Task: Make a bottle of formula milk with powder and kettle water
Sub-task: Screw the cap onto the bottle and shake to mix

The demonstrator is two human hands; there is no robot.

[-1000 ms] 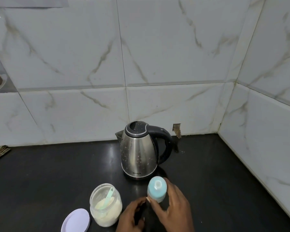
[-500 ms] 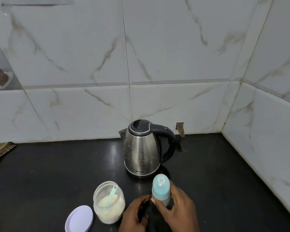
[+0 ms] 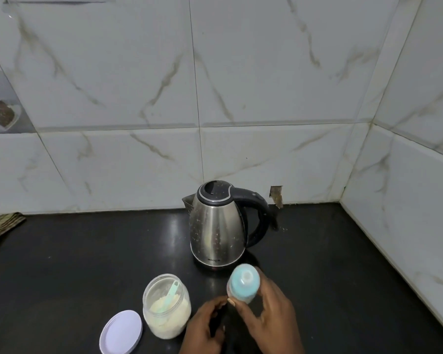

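The right hand (image 3: 269, 312) is curled round the baby bottle (image 3: 243, 283), thumb on its left side and fingers wrapped behind, holding it by the teal cap end with the cap tipped toward the camera. The left hand (image 3: 206, 325) sits just beside it, fingers curled round the dark lower part of the bottle, though that part is lost against the black countertop (image 3: 74, 264) and the hold itself is hard to make out.

Left of the hands, close by, stands the open jar of formula powder (image 3: 166, 306) with a teal scoop (image 3: 169, 296) leaning inside; its white lid (image 3: 120, 332) lies flat to the near left, just beside the jar. The steel electric kettle (image 3: 216, 223) stands just beyond the bottle, handle to the right, spout to the left.

The counter ends at the tiled back wall (image 3: 138, 98) behind the kettle and at a side wall on the right, forming a corner at the far right. Bare counter stretches to the right of the hands and widely to the left, where a folded cloth (image 3: 1, 226) lies at the far left edge.

Since half a second ago the bottle has tipped a little more toward the camera; jar, lid and kettle have not moved on the counter.
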